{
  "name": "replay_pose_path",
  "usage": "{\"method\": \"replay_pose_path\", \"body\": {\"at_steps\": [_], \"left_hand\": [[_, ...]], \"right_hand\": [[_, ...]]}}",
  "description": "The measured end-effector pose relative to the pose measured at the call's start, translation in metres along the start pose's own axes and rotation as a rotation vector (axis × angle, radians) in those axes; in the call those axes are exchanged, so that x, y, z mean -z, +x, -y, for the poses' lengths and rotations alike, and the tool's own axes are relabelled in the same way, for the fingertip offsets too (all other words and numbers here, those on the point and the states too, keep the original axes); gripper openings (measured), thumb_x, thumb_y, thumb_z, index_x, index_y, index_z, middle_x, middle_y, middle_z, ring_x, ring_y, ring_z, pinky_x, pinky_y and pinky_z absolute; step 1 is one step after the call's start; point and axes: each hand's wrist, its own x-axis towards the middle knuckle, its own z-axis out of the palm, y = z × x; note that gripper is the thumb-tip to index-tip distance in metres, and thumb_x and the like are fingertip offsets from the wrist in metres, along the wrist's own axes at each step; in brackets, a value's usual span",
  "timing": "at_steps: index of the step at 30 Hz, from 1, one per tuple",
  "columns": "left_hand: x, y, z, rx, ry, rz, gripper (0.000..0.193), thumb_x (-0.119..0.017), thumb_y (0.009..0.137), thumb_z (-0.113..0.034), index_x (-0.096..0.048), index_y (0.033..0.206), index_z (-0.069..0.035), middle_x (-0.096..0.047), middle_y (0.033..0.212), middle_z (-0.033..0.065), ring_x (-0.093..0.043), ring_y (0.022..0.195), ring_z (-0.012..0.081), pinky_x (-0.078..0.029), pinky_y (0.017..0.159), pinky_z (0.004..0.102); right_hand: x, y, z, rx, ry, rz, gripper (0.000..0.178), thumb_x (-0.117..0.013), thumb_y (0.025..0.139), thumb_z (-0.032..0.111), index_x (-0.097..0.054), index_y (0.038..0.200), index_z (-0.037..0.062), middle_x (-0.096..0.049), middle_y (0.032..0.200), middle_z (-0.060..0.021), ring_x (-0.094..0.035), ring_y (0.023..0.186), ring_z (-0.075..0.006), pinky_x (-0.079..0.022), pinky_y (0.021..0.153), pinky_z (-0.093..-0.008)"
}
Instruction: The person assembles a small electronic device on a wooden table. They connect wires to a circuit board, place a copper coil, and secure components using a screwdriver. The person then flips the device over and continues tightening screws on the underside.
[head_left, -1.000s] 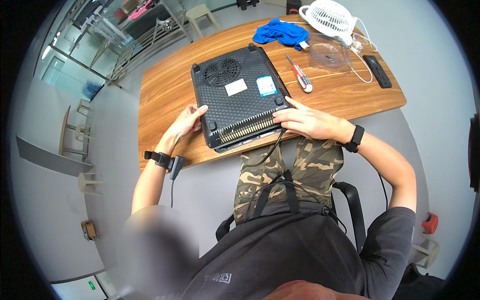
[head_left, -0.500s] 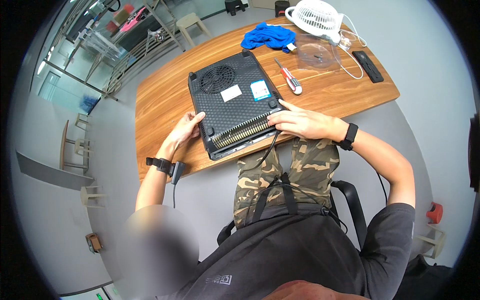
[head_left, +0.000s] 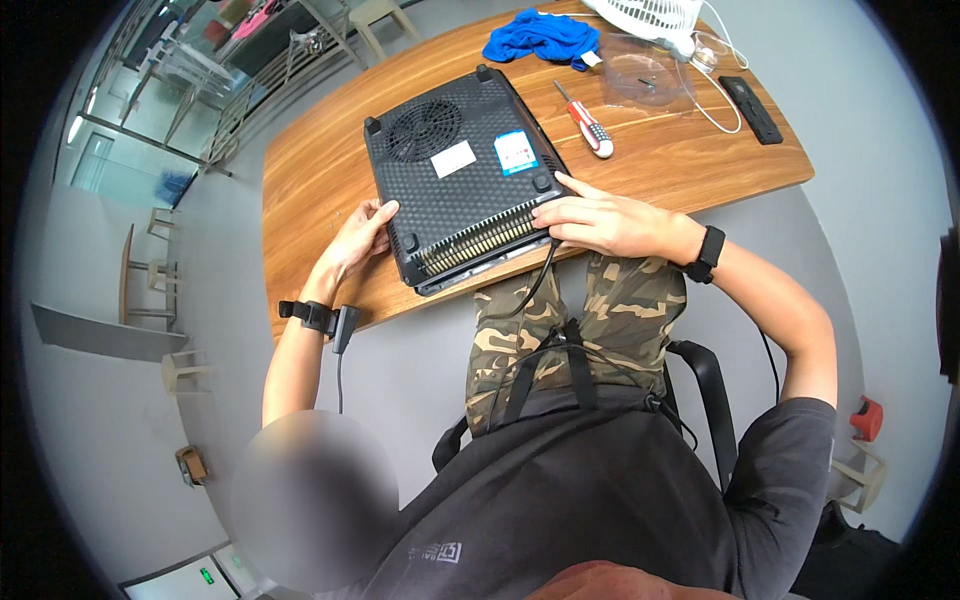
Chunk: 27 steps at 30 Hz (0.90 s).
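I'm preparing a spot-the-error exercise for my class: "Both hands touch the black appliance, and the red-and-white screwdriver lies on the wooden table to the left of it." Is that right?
Not quite: the side is wrong. The head view shows the red-and-white screwdriver on the wooden table to the right of the black appliance, which both hands touch.

bright, even light | tabletop point(head_left: 318, 165) sharp | edges bent, dark | round blur point(head_left: 315, 500) lower left
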Motion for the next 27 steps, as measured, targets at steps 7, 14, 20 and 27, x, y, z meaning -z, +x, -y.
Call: {"method": "replay_pose_path", "body": {"at_steps": [7, 14, 20, 27], "left_hand": [[0.003, 0.005, 0.004, 0.019, 0.093, -0.090, 0.046, -0.074, 0.095, -0.043, -0.047, 0.104, -0.007, -0.047, 0.074, -0.0031, -0.038, 0.057, 0.0049, -0.032, 0.049, 0.0208], [-0.004, -0.001, -0.004, 0.003, 0.322, -0.166, 0.051, -0.074, 0.093, -0.050, -0.049, 0.098, -0.005, -0.054, 0.070, 0.0006, -0.050, 0.057, 0.0083, -0.041, 0.047, 0.0236], [-0.002, 0.001, -0.019, 0.106, 0.609, -0.143, 0.057, -0.065, 0.097, -0.056, -0.061, 0.100, 0.001, -0.063, 0.083, 0.0062, -0.061, 0.067, 0.0122, -0.051, 0.063, 0.0251], [-0.009, -0.003, -0.029, 0.123, 0.583, -0.149, 0.079, -0.066, 0.094, -0.060, -0.058, 0.120, 0.013, -0.070, 0.093, 0.0124, -0.069, 0.076, 0.0166, -0.058, 0.069, 0.0268]], "right_hand": [[-0.005, -0.004, -0.001, 0.018, 0.001, 0.004, 0.023, -0.060, 0.094, 0.007, -0.061, 0.116, 0.0016, -0.061, 0.132, -0.0140, -0.056, 0.131, -0.0294, -0.029, 0.123, -0.0596], [-0.007, -0.009, -0.002, -0.034, 0.033, 0.037, 0.022, -0.061, 0.094, 0.008, -0.062, 0.115, 0.0023, -0.061, 0.133, -0.0115, -0.057, 0.129, -0.0272, -0.029, 0.123, -0.0584], [-0.003, -0.005, -0.001, -0.036, 0.030, 0.075, 0.018, -0.061, 0.094, 0.010, -0.062, 0.110, 0.0021, -0.060, 0.130, -0.0118, -0.057, 0.128, -0.0279, -0.030, 0.123, -0.0575], [0.002, 0.001, 0.007, -0.096, 0.064, 0.071, 0.013, -0.066, 0.091, 0.010, -0.064, 0.101, 0.0028, -0.058, 0.130, -0.0127, -0.056, 0.129, -0.0289, -0.031, 0.123, -0.0569]]}}
